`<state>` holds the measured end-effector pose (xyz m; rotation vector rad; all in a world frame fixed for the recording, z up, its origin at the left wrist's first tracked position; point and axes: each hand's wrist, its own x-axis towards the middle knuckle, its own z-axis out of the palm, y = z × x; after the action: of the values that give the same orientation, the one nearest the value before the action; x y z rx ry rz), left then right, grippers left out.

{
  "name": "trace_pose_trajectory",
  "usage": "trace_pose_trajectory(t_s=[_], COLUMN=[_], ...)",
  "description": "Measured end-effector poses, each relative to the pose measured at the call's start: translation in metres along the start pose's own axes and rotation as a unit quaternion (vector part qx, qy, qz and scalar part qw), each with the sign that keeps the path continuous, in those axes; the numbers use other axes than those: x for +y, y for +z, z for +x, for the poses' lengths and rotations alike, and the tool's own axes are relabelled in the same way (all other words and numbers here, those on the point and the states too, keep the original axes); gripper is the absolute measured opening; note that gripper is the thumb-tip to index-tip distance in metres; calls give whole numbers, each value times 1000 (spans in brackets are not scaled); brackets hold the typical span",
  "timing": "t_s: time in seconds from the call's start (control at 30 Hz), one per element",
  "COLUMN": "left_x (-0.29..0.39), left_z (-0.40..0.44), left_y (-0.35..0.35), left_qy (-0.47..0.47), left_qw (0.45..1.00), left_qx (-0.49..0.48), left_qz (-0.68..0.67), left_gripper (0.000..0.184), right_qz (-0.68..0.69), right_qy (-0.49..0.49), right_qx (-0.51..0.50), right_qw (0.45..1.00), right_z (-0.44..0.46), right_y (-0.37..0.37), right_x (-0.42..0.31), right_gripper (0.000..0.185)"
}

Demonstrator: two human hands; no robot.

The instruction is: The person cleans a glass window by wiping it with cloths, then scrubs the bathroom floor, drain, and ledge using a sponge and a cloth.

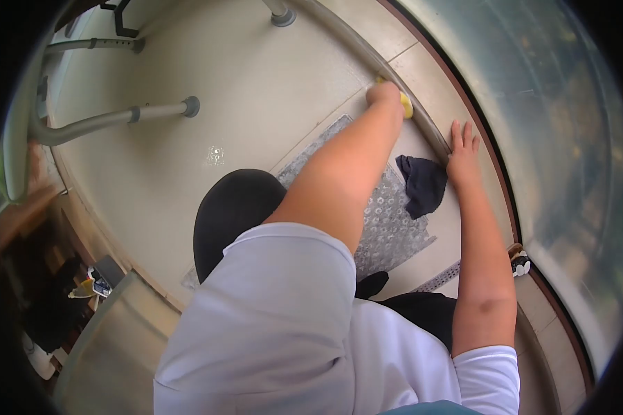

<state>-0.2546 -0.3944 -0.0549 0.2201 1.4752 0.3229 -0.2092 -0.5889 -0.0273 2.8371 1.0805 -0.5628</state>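
My left hand (384,97) is closed on a yellow sponge (406,105), pressed against the inner side of a curved raised rim (429,129). Part of the sponge is hidden by the hand. To the right, my right hand (464,153) rests with its fingers spread on the tiles beside the rim, holding nothing. Between my forearms a dark cloth (423,185) lies crumpled, partly over a grey pebble-textured mat (387,225). My left forearm crosses above the mat and covers part of it.
Metal legs with rubber feet (191,106) stand at the upper left. A small wet patch (215,155) shows on the pale floor. A frosted glass panel (554,131) runs along the right. My dark-clad knee (235,207) is left of the mat. Small items (102,285) lie at the lower left.
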Motion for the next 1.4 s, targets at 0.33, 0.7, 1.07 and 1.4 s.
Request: trace_pose_trajectory(t_s=[0.33,0.7,1.07,1.4], left_x=[-34,-152,-78,-155], left_z=[31,6,-38,-44], left_y=[-8,-14,0,39], left_qy=[317,-72,17,-81], left_qw=[899,862,741,894], left_qx=[-51,-218,-257,-253], left_qz=[299,451,621,361], left_gripper=[30,7,40,40], right_qz=[173,620,840,878], right_qy=[-35,230,469,368], right_qx=[28,-51,223,138], right_qw=[984,748,156,274], right_z=[-8,-88,-55,-63], right_y=[-21,45,80,63], right_x=[18,-26,45,7], right_gripper=[51,14,19,19])
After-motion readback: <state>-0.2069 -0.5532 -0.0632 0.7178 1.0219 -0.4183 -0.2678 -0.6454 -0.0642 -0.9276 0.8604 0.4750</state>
